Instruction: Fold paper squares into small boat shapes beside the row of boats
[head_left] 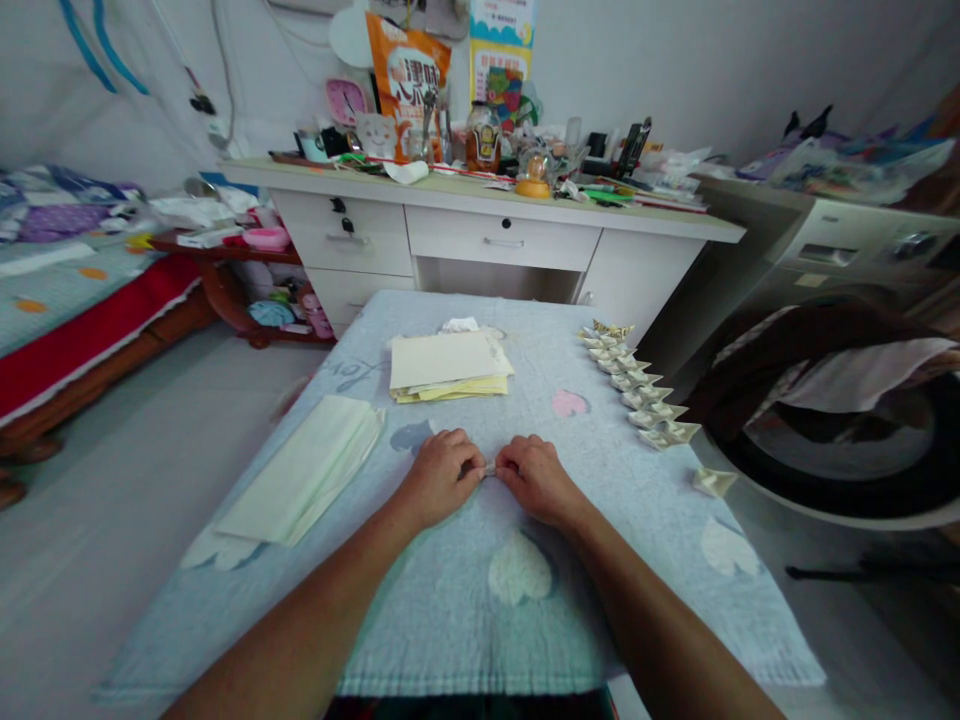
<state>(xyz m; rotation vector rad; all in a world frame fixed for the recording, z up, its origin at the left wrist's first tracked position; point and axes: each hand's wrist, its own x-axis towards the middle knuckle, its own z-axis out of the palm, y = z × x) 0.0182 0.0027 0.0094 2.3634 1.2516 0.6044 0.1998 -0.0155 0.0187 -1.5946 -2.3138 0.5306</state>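
Between my left hand [448, 474] and my right hand [537, 476], both pinched closed, is a small folded piece of paper [490, 468]. Only a narrow strip of it shows between the fingertips. Beyond my hands lies a stack of paper sheets [448, 361], cream on top and yellow beneath. Long folded pale sheets [304, 468] rest to the left of my left forearm. Along the table's right side runs a row of folded paper pieces [637, 387] with pointed ends, set close together. One single folded paper piece [714, 482] sits apart, nearer to me.
A light blue cloth [465, 640] with heart patterns covers the table. Behind it stands a white desk [502, 232] crowded with jars, a pink clock [346, 101] and an orange bag [409, 85]. A washing machine [795, 250] is at the right, a bed [90, 320] at the left.
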